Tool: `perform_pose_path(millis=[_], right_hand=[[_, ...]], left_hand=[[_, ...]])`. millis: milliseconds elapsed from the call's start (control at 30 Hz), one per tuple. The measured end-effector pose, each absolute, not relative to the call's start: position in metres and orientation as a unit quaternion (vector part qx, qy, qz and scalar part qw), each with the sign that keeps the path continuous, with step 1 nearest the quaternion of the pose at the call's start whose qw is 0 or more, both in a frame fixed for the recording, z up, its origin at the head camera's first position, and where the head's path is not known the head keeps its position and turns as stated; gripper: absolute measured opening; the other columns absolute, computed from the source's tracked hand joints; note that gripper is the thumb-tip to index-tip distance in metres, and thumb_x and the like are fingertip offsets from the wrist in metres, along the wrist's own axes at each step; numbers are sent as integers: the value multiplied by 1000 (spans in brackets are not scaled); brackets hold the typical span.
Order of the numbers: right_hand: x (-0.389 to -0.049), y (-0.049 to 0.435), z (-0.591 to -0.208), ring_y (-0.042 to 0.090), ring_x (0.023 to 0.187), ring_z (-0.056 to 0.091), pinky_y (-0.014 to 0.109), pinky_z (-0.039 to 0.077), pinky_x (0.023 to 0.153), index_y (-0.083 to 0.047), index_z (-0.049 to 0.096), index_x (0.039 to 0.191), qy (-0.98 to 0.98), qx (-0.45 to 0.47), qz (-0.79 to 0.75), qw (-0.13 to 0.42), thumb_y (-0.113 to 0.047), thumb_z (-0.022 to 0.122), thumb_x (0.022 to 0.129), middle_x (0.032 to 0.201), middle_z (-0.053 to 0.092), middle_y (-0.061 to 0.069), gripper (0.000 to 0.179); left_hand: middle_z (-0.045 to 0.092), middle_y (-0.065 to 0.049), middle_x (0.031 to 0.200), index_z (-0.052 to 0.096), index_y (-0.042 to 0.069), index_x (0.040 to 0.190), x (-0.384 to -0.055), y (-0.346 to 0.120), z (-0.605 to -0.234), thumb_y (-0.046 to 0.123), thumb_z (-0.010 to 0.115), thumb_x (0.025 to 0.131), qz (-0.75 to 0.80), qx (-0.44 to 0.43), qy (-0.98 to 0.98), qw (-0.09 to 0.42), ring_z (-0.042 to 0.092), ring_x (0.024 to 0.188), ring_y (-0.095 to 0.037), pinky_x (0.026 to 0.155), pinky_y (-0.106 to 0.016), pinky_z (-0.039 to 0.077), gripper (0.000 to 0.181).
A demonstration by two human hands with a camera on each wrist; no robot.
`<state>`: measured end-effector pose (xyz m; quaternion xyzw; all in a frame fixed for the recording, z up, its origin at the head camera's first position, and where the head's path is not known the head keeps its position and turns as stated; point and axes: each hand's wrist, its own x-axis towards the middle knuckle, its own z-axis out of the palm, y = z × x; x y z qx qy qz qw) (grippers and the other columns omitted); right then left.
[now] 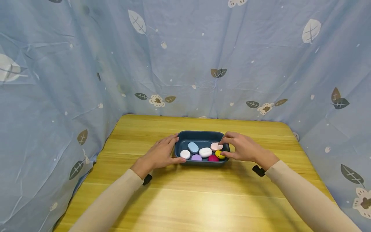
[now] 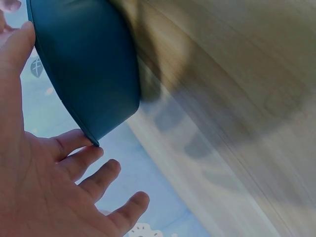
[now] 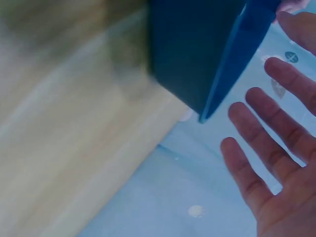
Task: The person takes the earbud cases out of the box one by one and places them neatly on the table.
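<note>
A dark blue rectangular tray (image 1: pixel 200 134) with rounded corners holds several smooth, rounded pieces. Among them are a light blue oval (image 1: pixel 193 148), a white oval with a groove (image 1: pixel 205 152) and a round white piece (image 1: pixel 185 154). A purple piece (image 1: pixel 196 158) and a magenta piece (image 1: pixel 213 158) sit along the front wall. My left hand (image 1: pixel 161 152) rests at the tray's left end, thumb on the front rim and fingertips at the side rim. My right hand (image 1: pixel 242 147) reaches over the right end, fingertips at a pale pink oval (image 1: pixel 216 147), thumb by a yellow piece (image 1: pixel 220 154) with dark marks.
The tray stands on a yellow wood-grain table (image 1: pixel 191 193). Blue curtains (image 1: pixel 185 58) printed with leaves and flowers hang behind the table and on both sides. A dark wrist camera (image 1: pixel 259 170) sits under the right wrist, with another (image 1: pixel 147 179) under the left.
</note>
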<state>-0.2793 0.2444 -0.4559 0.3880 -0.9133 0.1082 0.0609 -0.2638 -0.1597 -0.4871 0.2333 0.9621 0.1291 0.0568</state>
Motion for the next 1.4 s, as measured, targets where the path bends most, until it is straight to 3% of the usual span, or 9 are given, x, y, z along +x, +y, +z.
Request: perform_pose_path(millis=[167,367,767,1000,1400], right_hand=[[-290,231,-445,29,115,77,52,69,99,-17,85,138,-919,383,92,10,-41,92,103,135,76,8,43],[-305,213,-437,33,125,75,58,66,112,-17,81,147,-925,368,74,-55,-41,89,105,145,73,11,49],[-331,195,-440,35,123,75,58,63,117,-13,79,149,-905,392,62,-154,-25,76,113,143,76,18,38],[-342,187,-443,30,124,75,55,63,120,-14,81,146,-902,383,52,-191,-20,77,112,143,81,13,34],[-352,180,-451,15,98,70,38,68,99,-10,87,130,-893,394,74,-205,-12,81,109,116,86,4,22]], left_hand=[[24,-12,196,38,7,183,-262,-160,-486,89,69,100,129,237,961,60,37,178,-43,142,-69,36,121],[24,-12,196,38,7,183,-262,-160,-486,88,70,100,133,238,960,61,37,177,-43,142,-68,36,120],[25,-11,196,38,7,183,-264,-160,-488,88,70,100,139,239,959,62,38,177,-43,141,-68,37,120],[24,-11,196,37,6,183,-262,-160,-485,89,69,100,140,239,959,66,38,177,-42,143,-66,35,121],[23,-10,197,35,8,184,-265,-161,-489,90,68,100,135,237,960,63,38,177,-41,144,-63,35,122]])
